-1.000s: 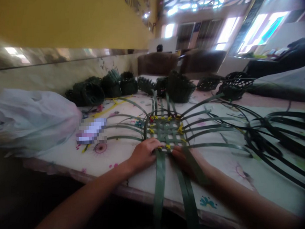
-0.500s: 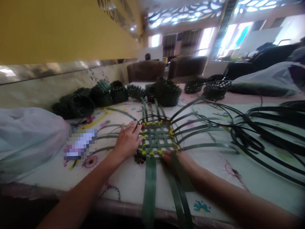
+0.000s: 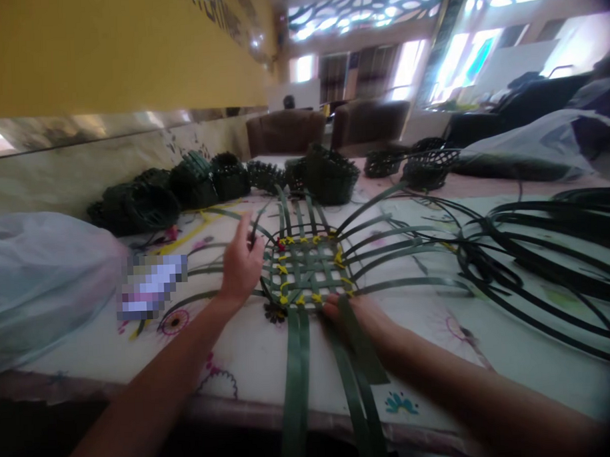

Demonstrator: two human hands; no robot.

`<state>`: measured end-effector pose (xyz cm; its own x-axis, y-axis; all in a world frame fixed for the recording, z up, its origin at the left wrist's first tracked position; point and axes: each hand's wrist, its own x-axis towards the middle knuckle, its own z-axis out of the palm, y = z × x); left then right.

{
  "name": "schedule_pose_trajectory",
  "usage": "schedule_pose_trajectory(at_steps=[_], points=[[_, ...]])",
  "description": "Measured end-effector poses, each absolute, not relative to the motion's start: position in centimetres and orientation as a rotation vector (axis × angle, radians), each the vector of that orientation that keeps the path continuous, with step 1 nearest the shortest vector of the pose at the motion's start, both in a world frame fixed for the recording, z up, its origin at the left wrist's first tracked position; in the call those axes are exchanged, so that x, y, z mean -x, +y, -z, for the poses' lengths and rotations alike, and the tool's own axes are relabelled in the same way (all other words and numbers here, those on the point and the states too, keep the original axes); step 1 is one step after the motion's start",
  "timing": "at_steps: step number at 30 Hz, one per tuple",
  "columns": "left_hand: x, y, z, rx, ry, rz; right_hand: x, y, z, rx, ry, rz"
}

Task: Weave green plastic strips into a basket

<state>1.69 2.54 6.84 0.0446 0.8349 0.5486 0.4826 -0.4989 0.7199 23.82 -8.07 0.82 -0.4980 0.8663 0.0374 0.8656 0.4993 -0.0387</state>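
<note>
A square woven base of green plastic strips, its border bound with yellow ties, lies flat on the table with loose strips spreading from every side. My left hand is raised just off its left edge, thumb and finger closed around a dark green strip that bends upward near the far left corner. At the near right corner my right hand grips the edge of the base. A wide green strip lies over its fingers, hiding part of them. Long strips hang over the table's front edge.
Several dark green woven baskets stand along the back of the table. Coils of green strip lie at right. White plastic bags rest at left and far right. A blurred-out item sits on the patterned tablecloth.
My left hand has lifted off the corner of the base and moved a little left, a strip now between its fingers. My right hand stays at the near edge. The view has shifted slightly.
</note>
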Motion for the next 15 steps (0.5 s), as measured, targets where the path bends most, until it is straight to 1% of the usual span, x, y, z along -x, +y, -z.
schedule_pose_trajectory(at_steps=[3,7,11,15], points=[[-0.1,-0.3,-7.6,-1.789,1.256,-1.571,-24.1,-8.0,-0.3,1.528,-2.66,-0.018],[3.0,-5.3,-7.7,-1.588,1.241,-1.631,-24.1,-8.0,-0.5,1.593,-2.681,-0.065],[5.6,-8.7,-6.6,-1.457,1.272,-1.585,-23.8,-8.0,-1.1,1.662,-2.692,-0.066],[6.1,-8.6,-6.8,-1.383,1.184,-1.52,-23.6,-7.9,-1.0,1.684,-2.675,-0.047]])
